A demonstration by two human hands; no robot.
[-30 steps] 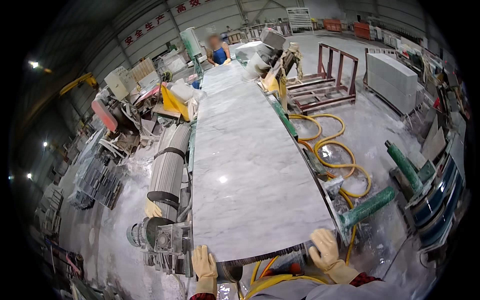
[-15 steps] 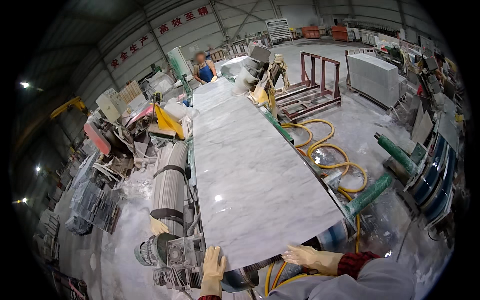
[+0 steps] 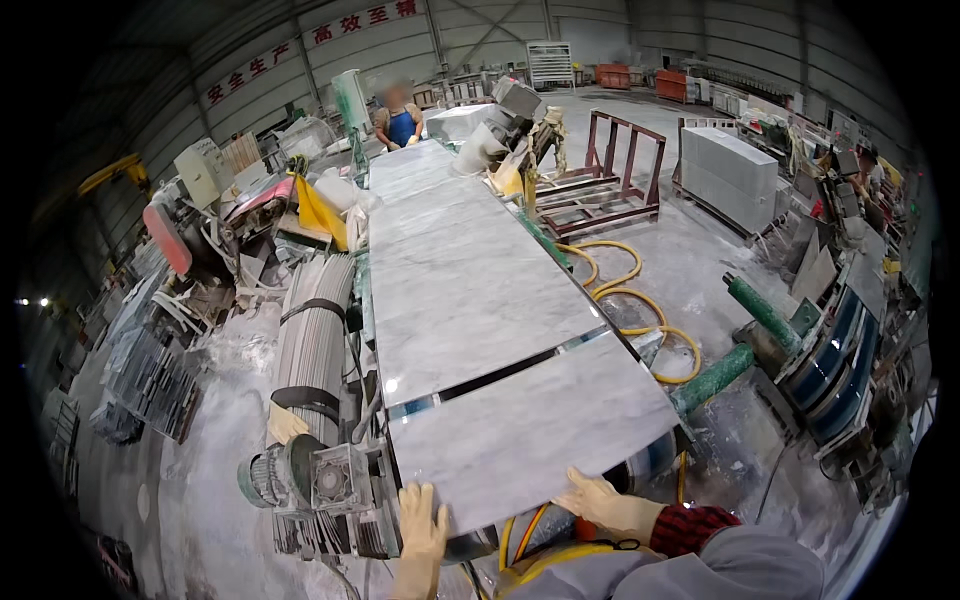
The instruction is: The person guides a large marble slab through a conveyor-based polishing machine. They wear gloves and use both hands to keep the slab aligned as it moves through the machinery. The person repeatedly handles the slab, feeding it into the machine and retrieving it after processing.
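A grey-white marble slab (image 3: 530, 425) lies flat on the near end of a long conveyor, its front edge close to me. Beyond it, across a dark gap, stretches a larger polished marble sheet (image 3: 470, 290). In a cream glove, my left hand (image 3: 422, 528) is open, fingers pointing forward at the slab's near left corner. My right hand (image 3: 608, 504), gloved alike, is also open, with fingertips at the front edge on the right. Both palms are turned from view, so whether they press on the stone cannot be made out.
A gearbox motor (image 3: 283, 472) and a strapped bundle of strips (image 3: 312, 340) flank the conveyor's left side. On the right are green rollers (image 3: 712, 378), a coiled yellow hose (image 3: 680, 340) and a brown metal rack (image 3: 605, 180). A co-worker (image 3: 402, 122) stands at the far end.
A dark gap now shows between the near slab and the stone beyond it, where the surface looked continuous. My hands remain at the near edge, and the view has shifted slightly.
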